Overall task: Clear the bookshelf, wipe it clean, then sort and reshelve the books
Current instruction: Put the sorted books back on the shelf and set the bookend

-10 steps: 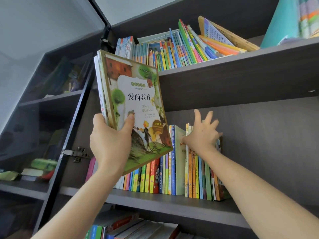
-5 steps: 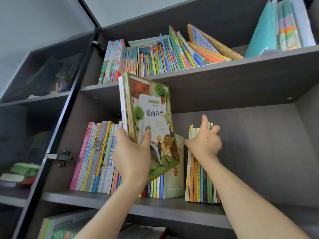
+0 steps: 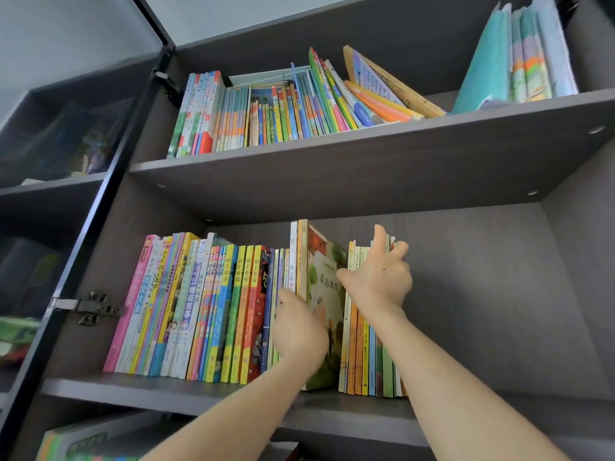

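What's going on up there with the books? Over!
Left hand grips picture book, standing in middle shelf gap. Right hand presses right stack aside. Nothing blocks the gap.

It looked like a home: a dark bookcase (image 3: 332, 168) packed with colourful children's books (image 3: 206, 311), a glass door (image 3: 66, 128) at left.
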Demonstrator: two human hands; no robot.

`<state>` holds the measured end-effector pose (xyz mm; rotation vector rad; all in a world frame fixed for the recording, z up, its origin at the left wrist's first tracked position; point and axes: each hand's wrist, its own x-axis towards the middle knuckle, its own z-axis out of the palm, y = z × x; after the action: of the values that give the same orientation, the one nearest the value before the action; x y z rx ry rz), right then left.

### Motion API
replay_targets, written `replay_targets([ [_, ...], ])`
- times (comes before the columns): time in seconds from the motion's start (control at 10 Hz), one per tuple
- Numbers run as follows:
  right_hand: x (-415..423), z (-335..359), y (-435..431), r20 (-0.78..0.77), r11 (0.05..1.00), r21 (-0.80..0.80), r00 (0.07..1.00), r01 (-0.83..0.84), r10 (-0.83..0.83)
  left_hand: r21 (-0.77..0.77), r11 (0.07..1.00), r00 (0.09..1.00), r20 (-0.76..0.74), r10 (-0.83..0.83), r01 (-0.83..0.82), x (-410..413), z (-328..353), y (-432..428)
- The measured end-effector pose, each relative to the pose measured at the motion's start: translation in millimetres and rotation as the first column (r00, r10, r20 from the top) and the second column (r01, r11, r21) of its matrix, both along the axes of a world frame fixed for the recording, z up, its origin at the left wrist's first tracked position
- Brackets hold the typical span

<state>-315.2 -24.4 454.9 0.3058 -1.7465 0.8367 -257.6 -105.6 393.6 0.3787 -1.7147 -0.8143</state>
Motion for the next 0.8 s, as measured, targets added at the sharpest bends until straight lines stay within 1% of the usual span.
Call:
replay_targets([
  [0.1,0,-1,-8,0.007,0.998,0.056,1.0,-0.004,0.003,0.129,0.967,0.969,0.084,-0.231,0.219,10,3,-1],
  [0.2,1,-1,-16,0.007,0.996,0.093,1.0,-0.007,0.006,-0.023,0.974,0.89,0.413,-0.194,0.223,25,3,-12],
  [0.3,1,0,-19,0.01,0.995,0.098,1.0,-0.011,0.01,-0.097,0.977,0.913,0.384,-0.138,0.189,16,5,-28],
  [0.4,0,-1,-19,-0.006,0.996,0.086,1.0,-0.011,0.011,-0.17,0.974,0.914,0.399,-0.072,0.151,12,2,-28],
  [0.5,-1,-2,-20,-0.022,0.997,0.083,1.0,-0.002,0.004,-0.207,0.967,0.955,0.283,-0.087,0.15,12,2,-27],
  [0.6,-1,-3,-19,-0.043,0.998,0.069,0.999,-0.001,0.004,-0.225,0.972,0.987,0.157,-0.031,0.066,10,-1,-22],
  [0.7,-3,-4,-17,-0.039,0.998,0.056,0.999,-0.017,0.019,-0.236,0.971,0.999,0.022,-0.026,0.031,16,-5,-17],
  [0.8,-5,-4,-13,-0.041,0.998,0.04,0.998,-0.047,0.048,-0.235,0.971,0.994,-0.083,-0.064,0.043,41,-3,-24],
])
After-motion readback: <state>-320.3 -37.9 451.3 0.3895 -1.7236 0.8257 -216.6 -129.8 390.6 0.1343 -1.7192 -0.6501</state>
